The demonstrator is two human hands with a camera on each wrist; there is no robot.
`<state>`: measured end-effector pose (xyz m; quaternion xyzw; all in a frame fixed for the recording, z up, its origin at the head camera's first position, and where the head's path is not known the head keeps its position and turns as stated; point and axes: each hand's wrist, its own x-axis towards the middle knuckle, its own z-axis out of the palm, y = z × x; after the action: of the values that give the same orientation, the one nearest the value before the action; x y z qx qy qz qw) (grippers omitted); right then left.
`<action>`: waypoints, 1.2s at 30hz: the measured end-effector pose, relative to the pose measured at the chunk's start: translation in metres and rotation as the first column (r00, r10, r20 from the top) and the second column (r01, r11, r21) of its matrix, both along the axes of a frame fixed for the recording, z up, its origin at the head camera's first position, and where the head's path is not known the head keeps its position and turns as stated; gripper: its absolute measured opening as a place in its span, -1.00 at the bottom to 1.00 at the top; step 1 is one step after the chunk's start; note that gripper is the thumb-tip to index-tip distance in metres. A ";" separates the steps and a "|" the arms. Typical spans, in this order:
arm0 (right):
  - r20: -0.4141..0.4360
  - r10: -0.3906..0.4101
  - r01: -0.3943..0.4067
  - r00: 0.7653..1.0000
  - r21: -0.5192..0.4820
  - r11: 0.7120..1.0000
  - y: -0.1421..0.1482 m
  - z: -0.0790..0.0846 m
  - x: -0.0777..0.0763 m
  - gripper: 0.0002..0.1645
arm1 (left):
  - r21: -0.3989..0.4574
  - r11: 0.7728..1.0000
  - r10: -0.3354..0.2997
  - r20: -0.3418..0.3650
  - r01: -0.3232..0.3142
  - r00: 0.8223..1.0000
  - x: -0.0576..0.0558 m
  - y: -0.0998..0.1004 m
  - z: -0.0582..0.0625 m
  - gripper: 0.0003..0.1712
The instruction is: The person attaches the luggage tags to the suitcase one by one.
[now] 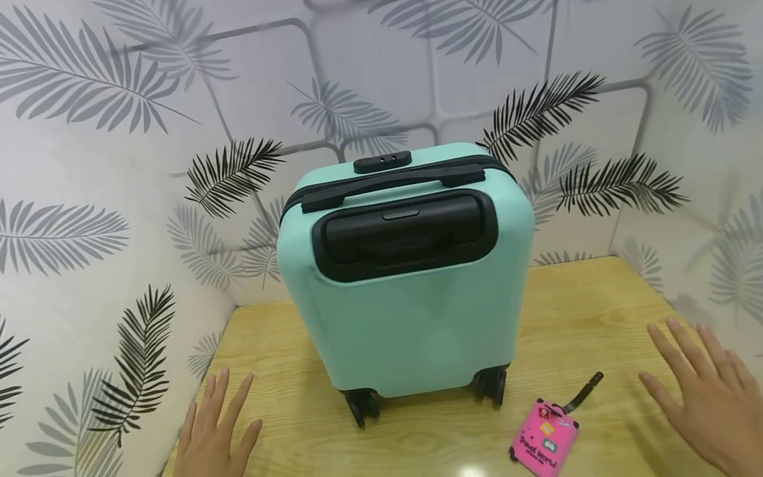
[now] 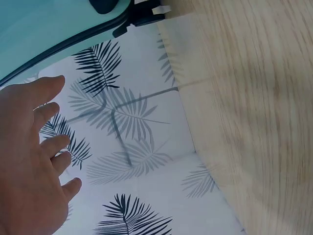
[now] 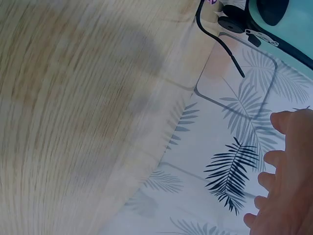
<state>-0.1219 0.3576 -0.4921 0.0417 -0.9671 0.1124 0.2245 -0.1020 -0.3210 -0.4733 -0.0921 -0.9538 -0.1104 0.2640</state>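
Observation:
A small mint-green hard-shell suitcase [image 1: 411,291] stands upright on its black wheels in the middle of a wooden table [image 1: 596,311]. Its black handle recess and zip face me. A pink luggage tag [image 1: 544,440] with a black strap lies flat on the table, to the right of the wheels. My left hand [image 1: 213,430] hovers open over the table's front left corner, fingers spread, holding nothing. My right hand [image 1: 706,394] is open over the front right, just right of the tag, also holding nothing. The left hand [image 2: 32,156] and right hand [image 3: 283,181] show spread fingers in the wrist views.
Walls [image 1: 119,132] with grey and black leaf-pattern paper close in behind and on both sides of the table. The suitcase's edge [image 2: 44,29] and the tag's black strap [image 3: 220,41] appear in the wrist views.

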 end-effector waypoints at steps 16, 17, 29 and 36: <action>0.075 0.253 -0.184 0.964 -0.498 0.847 -0.003 0.014 0.006 -0.12 | 0.274 0.950 -0.144 -0.032 0.147 0.989 -0.007 0.023 0.002 -0.09; 0.108 0.271 -0.169 0.957 -0.550 0.818 -0.003 0.015 0.006 -0.13 | 0.305 0.941 -0.152 -0.012 0.148 0.988 -0.007 0.025 0.004 -0.10; 0.141 0.478 -0.143 0.867 -0.849 0.509 0.007 0.006 0.006 -0.27 | 0.596 0.802 -0.255 0.271 0.047 0.928 0.006 0.038 0.026 -0.22; -0.050 0.606 -0.236 0.794 -0.944 0.231 0.013 -0.003 0.000 -0.30 | 0.700 0.694 -0.379 0.156 0.168 0.912 0.008 0.042 0.025 -0.25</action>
<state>-0.1223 0.3710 -0.4954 0.1543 -0.7050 0.6922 0.0035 -0.0940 -0.2788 -0.4482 -0.1160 -0.8516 -0.4975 0.1175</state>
